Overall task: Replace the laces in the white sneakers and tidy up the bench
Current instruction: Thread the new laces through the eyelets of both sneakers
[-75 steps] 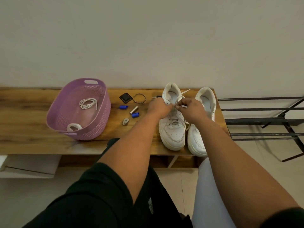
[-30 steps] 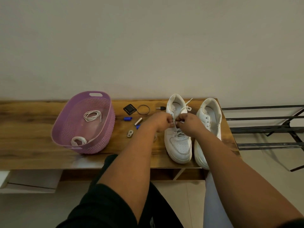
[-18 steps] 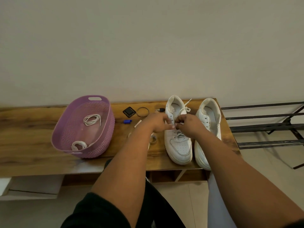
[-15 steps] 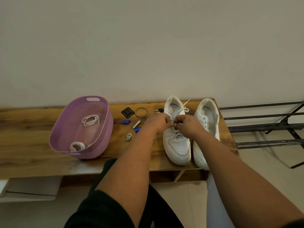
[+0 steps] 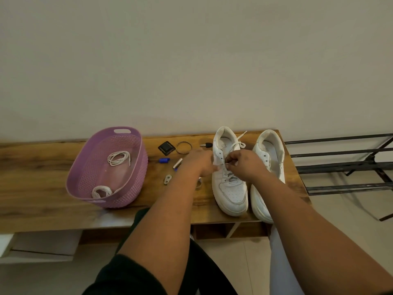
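We're pinching the flat white shoelace (image 5: pixel 238 144) with both hands, left hand (image 5: pixel 201 163) and right hand (image 5: pixel 244 164), fingers curled, threading eyelets on the left-side white leather sneaker (image 5: pixel 229 179) between them.

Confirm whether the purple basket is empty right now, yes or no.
No, the purple basket holds two white lace bundles, one coiled near its middle and another at its near end.

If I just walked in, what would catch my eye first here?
Two hands, left hand and right hand, meet over the left white sneaker on the wooden bench, working its lace. Its twin, the right sneaker, stands beside it. At the left sits a purple basket holding coiled white laces.
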